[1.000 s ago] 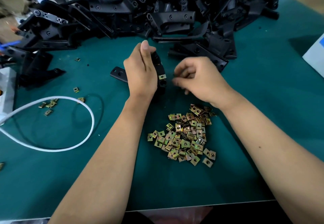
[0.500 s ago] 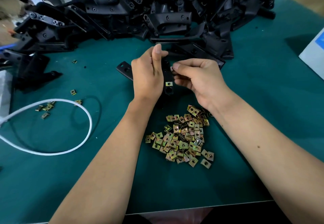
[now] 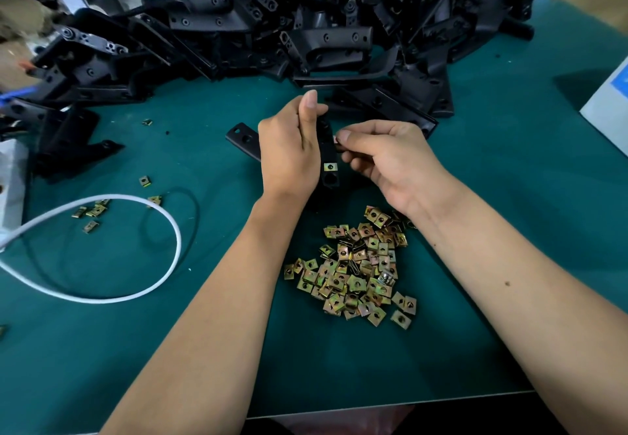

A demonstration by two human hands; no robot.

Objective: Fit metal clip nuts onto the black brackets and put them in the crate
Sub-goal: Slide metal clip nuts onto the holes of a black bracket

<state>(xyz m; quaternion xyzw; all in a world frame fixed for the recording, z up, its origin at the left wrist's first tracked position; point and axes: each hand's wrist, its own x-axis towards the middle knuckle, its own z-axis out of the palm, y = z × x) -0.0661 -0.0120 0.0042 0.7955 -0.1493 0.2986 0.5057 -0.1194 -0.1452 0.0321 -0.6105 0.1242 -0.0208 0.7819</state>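
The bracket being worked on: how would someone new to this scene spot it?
Start at the heap of black brackets along the table's far edge, then come nearer to both hands. The bracket stands between them, gripped by the left hand; it alone is off the heap, with a brass clip nut fitted.

Matt black brackets, brassy iridescent metal clip nuts — glossy, smooth white cable, matt green tabletop.
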